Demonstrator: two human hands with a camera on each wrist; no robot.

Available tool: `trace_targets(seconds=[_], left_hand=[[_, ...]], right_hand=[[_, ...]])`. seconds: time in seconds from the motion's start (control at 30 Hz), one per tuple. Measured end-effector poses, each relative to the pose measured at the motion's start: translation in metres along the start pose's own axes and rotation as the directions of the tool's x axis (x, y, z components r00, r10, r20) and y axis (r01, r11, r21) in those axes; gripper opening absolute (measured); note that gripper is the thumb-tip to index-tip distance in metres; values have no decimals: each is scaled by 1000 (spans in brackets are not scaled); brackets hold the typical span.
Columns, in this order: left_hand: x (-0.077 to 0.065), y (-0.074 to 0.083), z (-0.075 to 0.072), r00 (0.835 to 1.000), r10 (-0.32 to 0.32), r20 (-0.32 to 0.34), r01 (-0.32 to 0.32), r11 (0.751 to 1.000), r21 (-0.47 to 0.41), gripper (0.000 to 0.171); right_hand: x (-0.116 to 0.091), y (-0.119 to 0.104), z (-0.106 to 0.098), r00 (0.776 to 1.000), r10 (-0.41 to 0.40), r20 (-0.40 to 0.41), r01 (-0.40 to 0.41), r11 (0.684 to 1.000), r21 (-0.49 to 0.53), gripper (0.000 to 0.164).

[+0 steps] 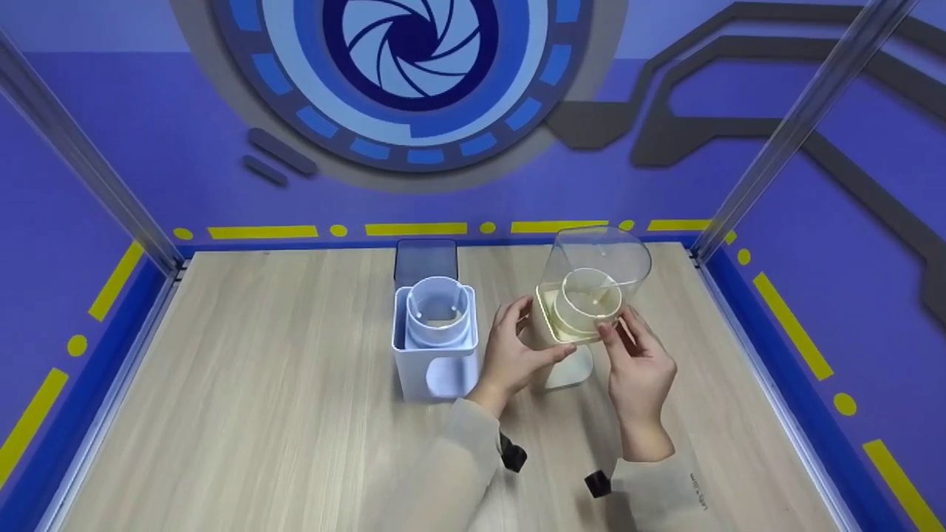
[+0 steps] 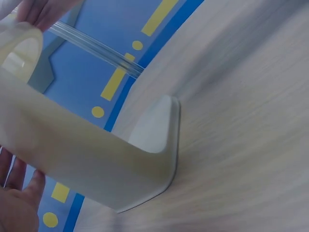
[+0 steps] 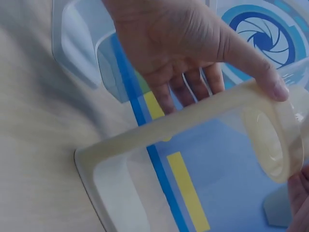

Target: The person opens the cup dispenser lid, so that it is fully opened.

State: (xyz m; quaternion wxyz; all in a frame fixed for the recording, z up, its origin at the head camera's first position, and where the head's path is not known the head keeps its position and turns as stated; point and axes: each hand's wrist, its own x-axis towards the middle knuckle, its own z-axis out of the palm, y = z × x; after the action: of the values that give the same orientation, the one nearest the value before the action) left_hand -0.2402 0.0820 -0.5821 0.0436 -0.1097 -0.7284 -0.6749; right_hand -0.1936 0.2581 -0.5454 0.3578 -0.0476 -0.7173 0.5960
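Note:
A cream dispenser (image 2: pixel 106 154) with a C-shaped side stands right of centre on the table. It has a round cup (image 1: pixel 581 319) set into its top, a flat foot (image 1: pixel 575 369) and a clear raised lid (image 1: pixel 602 247). My left hand (image 1: pixel 511 356) grips its left side, thumb along the front edge and fingers reaching behind. At the right front, thumb and fingers of my right hand (image 1: pixel 641 369) pinch the top beside the cup. The right wrist view shows the left thumb (image 3: pixel 270 87) against the top edge. Whether the foot sits fully flat, I cannot tell.
A similar white dispenser (image 1: pixel 414 373) stands just left of my left hand, its dark see-through lid (image 1: pixel 426 262) raised behind. The wooden table (image 1: pixel 259 399) is bounded by blue printed walls (image 1: pixel 96 185) and metal corner posts (image 1: pixel 798 133).

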Motion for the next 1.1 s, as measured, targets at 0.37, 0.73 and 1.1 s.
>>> trace_targets(seconds=[0.37,0.73,1.1], left_hand=[[-1,2,-3,995,-3,103,13,995,-95,104],[3,16,3,989,-56,138,51,998,40,135],[8,12,7,999,7,41,-11,995,94,126]], right_hand=[[50,-2,-14,939,-40,340,-113,902,418,93],[121,-9,-2,631,-314,709,-246,786,567,109],[112,-6,7,696,-281,661,-259,760,596,82]])
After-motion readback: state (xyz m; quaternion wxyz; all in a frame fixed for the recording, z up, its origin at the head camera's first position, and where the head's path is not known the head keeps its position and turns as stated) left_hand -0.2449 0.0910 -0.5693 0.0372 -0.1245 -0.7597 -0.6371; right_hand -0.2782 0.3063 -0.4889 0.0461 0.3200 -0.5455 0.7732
